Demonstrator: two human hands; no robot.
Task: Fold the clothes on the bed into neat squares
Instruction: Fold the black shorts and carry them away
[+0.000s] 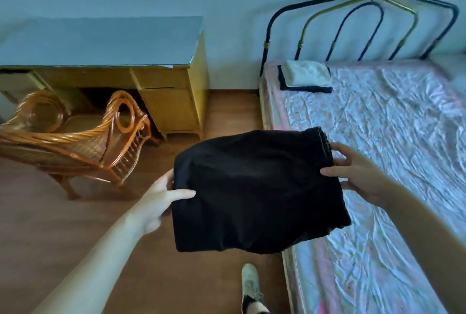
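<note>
Bed (378, 124) at right, crinkled pale cover, metal headboard (363, 23). Desk (161, 81) and rattan chair (75, 137) at left. Folded black garment (252, 192) held in air over bed edge and floor. Left hand (161, 195) pinching its left edge. Right hand (358, 172) gripping right edge, probably thumb on top. White-on-black folded stack (305, 76) near headboard.

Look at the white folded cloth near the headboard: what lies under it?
Under the white folded cloth lies a dark folded garment, showing along its left and front edges, on the bed. Anything beneath that is covered.
</note>
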